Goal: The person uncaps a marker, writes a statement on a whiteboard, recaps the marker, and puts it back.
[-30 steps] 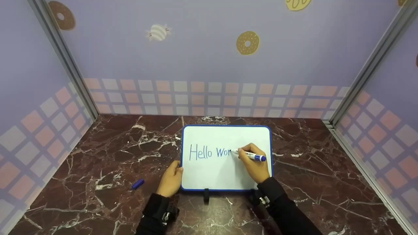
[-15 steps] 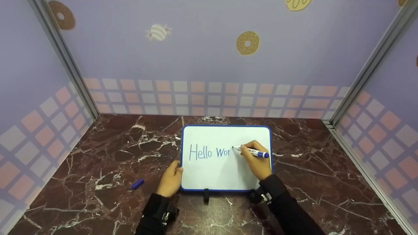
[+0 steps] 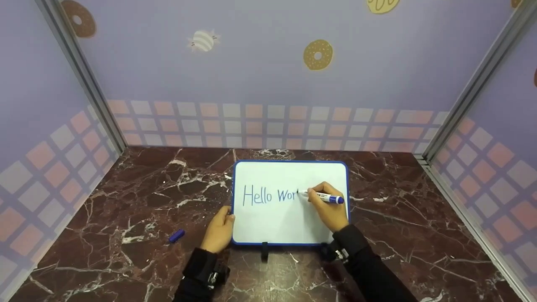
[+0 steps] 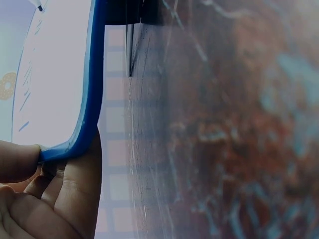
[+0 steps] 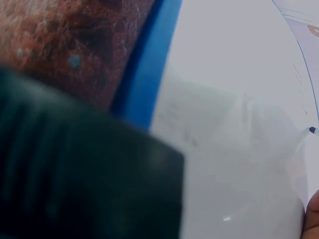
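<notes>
A whiteboard (image 3: 268,224) with a blue frame stands propped on the table, bearing "Hello Wor" in blue handwriting. My left hand (image 3: 219,230) grips its left edge; in the left wrist view the thumb (image 4: 19,162) lies on the front face and the fingers (image 4: 77,191) are behind the frame. With my right hand (image 3: 329,209) I pinch a white marker (image 3: 325,197) with a blue end. Its dark tip is at the board, just right of the "r"; whether it touches cannot be told. Only a bit of the right hand (image 5: 312,219) shows in the right wrist view.
A blue marker cap (image 3: 177,235) lies on the dark red marbled table (image 3: 126,268), left of my left hand. A black support foot (image 3: 264,251) juts from the board's lower edge. Purple patterned walls (image 3: 260,75) enclose the back and sides.
My right hand shifted up and right with the marker, then slightly back left, bringing the tip just past the "r". The left hand and the whiteboard look still.
</notes>
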A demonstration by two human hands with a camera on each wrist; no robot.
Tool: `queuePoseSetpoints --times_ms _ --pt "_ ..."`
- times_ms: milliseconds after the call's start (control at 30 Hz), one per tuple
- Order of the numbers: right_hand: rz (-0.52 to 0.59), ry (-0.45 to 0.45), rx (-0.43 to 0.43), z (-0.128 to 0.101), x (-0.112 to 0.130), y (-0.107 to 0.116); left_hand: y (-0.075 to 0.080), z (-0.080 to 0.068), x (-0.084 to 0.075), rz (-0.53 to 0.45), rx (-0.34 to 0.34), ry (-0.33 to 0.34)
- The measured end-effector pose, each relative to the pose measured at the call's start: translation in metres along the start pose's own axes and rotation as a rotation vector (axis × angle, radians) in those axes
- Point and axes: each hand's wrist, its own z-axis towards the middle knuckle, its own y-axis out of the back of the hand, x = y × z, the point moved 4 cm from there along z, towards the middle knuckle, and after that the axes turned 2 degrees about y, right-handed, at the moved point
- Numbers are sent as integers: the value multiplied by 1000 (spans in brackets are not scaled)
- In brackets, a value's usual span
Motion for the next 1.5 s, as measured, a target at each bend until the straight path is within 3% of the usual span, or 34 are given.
queuePoseSetpoints --times_ms 633,967,1167,1500 --pt "-19 1 67 -6 1 2 1 0 -1 -7 -5 -19" --pt "-52 -33 38 -8 10 4 0 0 1 -8 -5 -57" --pt "-31 -10 23 -5 -3 13 0 -1 -1 -6 -12 -52" --pt "-8 -54 -7 -4 -2 14 1 0 -2 2 -8 -40"
